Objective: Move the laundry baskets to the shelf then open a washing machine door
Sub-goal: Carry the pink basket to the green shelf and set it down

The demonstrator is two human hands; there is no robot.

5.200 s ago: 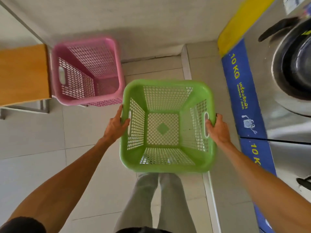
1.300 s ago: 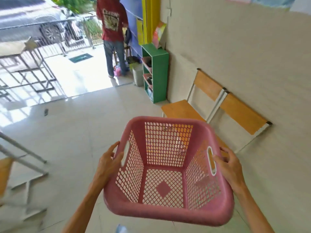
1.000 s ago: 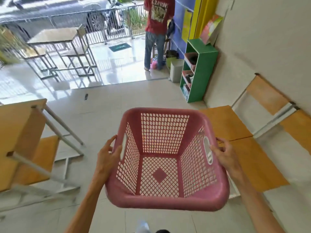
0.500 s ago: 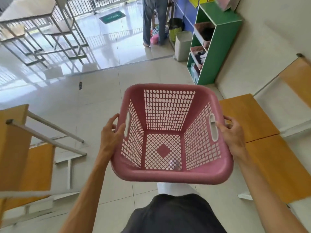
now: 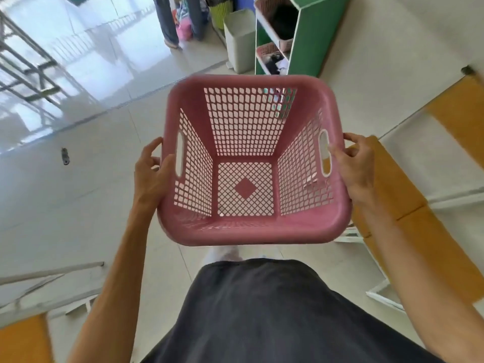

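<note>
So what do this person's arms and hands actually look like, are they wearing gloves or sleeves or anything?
No gloves and no sleeves in view: both forearms are bare right down to the picture's lower edge. The left hand and right hand are bare too, with no ring, watch or bracelet that shows. The fingers are uncovered. The only clothing visible is a dark garment on the body below.

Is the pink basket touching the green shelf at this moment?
Apart. The head view shows the pink basket held in mid-air by the left hand and right hand, with bare floor between its far rim and the green shelf.
</note>
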